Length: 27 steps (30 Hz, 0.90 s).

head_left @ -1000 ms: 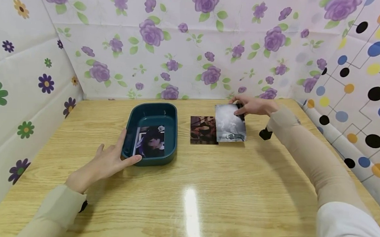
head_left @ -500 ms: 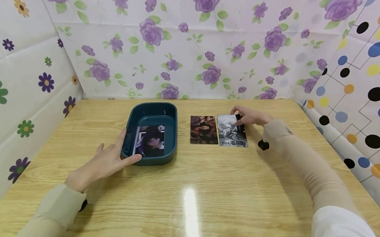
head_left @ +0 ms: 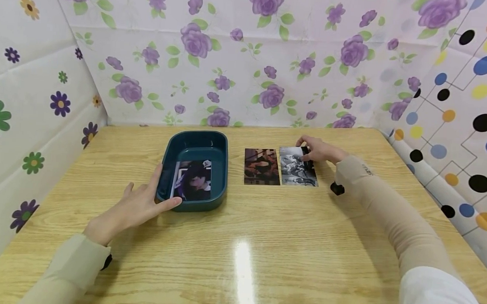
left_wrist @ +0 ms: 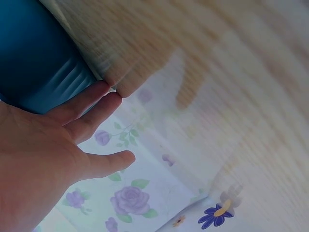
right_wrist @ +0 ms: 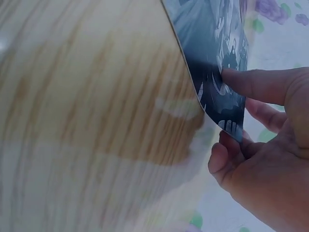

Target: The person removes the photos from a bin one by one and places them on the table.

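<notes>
Left hand (head_left: pixel 137 207) flat against teal tray (head_left: pixel 222 169) holding photo (head_left: pixel 193 181), right hand (head_left: pixel 319 150) pinching grey photo (head_left: pixel 297 166)

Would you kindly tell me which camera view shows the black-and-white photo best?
The head view: the whole black-and-white photo lies on the table beside a darker photo, the right hand at its far corner. The right wrist view shows only one corner, pinched by the fingers. The left wrist view shows none of it.
</notes>
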Tool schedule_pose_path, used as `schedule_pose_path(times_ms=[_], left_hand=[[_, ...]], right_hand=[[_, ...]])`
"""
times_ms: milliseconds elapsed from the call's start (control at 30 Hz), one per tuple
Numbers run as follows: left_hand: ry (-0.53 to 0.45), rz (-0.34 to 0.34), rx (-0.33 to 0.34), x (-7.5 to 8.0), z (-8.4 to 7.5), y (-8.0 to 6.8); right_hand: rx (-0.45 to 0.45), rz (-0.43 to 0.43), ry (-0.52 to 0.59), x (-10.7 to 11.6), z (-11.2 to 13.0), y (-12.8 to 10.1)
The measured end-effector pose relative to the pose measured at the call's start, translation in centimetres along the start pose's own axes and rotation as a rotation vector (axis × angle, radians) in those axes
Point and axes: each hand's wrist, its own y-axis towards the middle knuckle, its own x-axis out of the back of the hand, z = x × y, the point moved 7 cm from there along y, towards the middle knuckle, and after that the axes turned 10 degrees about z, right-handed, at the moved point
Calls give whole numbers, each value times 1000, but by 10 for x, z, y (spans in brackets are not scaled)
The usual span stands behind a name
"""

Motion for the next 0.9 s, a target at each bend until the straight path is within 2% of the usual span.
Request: schedule_pose_path(times_ms=[200, 267, 333, 400, 500, 600, 733, 900], left_hand=[[-1, 1, 1, 2, 1, -2], [-3, 1, 2, 2, 2, -2], [-3, 3, 2, 2, 2, -2], [0, 6, 2, 2, 3, -1], [6, 6, 1, 1, 4, -1], [7, -1, 2, 1, 4, 0], [6, -4, 5, 2, 3, 0], [-1, 2, 8, 2, 1, 0]], right_hand=[[11, -100, -195, 6, 13, 3], [49, -128, -225, 8, 24, 6], [96, -138, -183, 9, 39, 10], [155, -134, -81, 10, 58, 14], [223, -122, 80, 11, 92, 23], [289, -119, 179, 11, 130, 34], [388, -105, 198, 6, 181, 48], [514, -28, 164, -14, 236, 65]])
